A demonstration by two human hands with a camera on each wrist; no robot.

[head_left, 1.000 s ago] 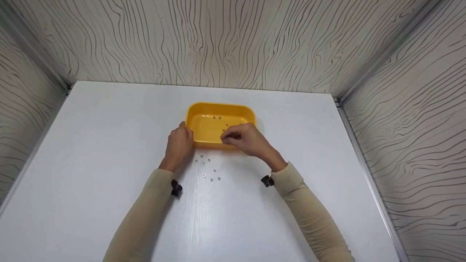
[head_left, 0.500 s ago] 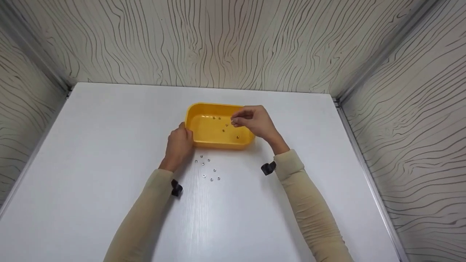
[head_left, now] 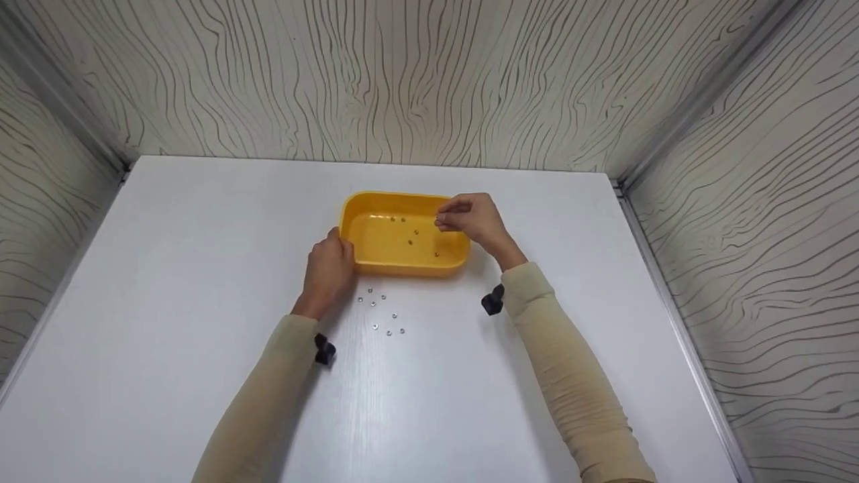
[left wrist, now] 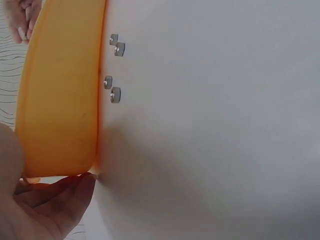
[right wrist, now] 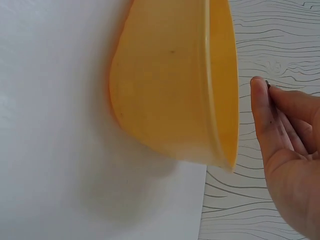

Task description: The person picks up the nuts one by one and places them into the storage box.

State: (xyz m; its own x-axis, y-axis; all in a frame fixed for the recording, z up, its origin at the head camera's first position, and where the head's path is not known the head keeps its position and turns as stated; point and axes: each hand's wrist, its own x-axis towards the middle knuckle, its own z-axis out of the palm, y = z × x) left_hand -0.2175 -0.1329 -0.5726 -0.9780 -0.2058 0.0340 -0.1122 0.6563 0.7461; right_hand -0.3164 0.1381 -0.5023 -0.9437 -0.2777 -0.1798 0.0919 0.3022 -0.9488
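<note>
A yellow plastic bin [head_left: 402, 270] stands on the white table, with several small metal nuts [head_left: 416, 232] on its floor. My left hand [head_left: 329, 272] holds the bin's left end at the near corner; in the left wrist view its fingers [left wrist: 70, 200] lie against the outer wall and bottom edge. Above the bin's right end, my right hand [head_left: 473, 218] pinches a small nut [right wrist: 268, 84] between thumb and fingertips, mostly hidden by them. More loose nuts [left wrist: 115, 95] lie on the table in front of the bin.
The white table [head_left: 429, 402] reaches back to a wood-grain patterned wall [head_left: 402, 80], with similar walls left and right. A dark wrist camera [head_left: 325, 350] sits at the left cuff, another camera [head_left: 492, 300] at the right cuff.
My right hand has moved from the bin's near rim back and right, over its right end, uncovering a nut inside. My left hand and the loose nuts have stayed put.
</note>
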